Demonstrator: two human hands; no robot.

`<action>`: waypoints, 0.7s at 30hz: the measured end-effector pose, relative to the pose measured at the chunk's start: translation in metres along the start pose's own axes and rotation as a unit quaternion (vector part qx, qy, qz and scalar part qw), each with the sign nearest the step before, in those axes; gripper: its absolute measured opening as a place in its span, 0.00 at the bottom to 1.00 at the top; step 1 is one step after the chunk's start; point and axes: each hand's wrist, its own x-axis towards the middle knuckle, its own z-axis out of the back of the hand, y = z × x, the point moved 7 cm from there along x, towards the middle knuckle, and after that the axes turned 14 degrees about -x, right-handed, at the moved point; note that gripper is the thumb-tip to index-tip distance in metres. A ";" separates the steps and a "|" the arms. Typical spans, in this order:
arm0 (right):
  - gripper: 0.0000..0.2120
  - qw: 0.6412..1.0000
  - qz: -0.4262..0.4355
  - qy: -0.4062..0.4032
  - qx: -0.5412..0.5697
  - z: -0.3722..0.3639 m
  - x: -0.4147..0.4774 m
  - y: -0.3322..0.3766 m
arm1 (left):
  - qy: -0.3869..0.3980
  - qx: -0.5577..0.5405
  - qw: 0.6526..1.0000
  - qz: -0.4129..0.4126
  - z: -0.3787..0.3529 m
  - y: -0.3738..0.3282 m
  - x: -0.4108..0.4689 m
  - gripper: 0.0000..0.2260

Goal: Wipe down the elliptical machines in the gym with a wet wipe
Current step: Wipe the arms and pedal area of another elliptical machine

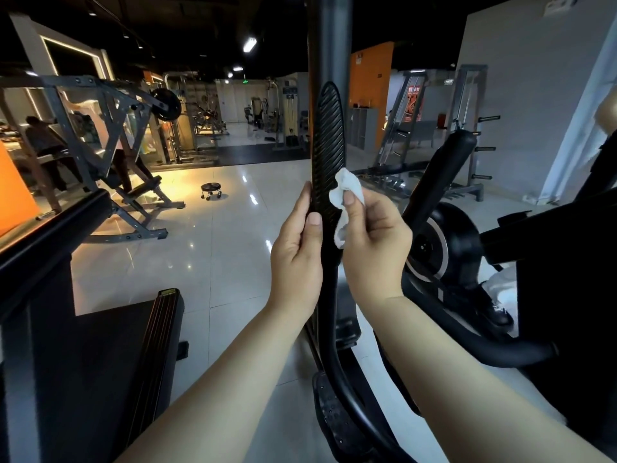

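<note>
Two-handed job: L hand grips ribbed elliptical handle low down, thumb up; R hand pinches crumpled white wipe against its edge.

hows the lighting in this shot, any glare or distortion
Head view: wet wipe, left hand and right hand on the ribbed handle are sharp and well lit; head view: ceiling lights glare off the glossy floor; head view: wide-angle stretch toward the bottom edge, dark machine at lower left nearly black.
</note>
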 end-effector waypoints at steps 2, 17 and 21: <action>0.05 1.000 0.013 -0.002 -0.011 0.000 -0.004 -0.002 | 0.000 -0.011 1.000 0.009 0.000 0.003 -0.001 0.20; 0.11 0.977 0.179 0.008 -0.118 0.002 -0.015 0.023 | -0.013 -0.012 1.000 -0.012 -0.004 -0.004 -0.001 0.20; 0.15 0.972 0.160 0.000 -0.174 0.006 -0.026 -0.007 | 0.024 0.020 0.997 -0.072 -0.013 -0.028 0.019 0.21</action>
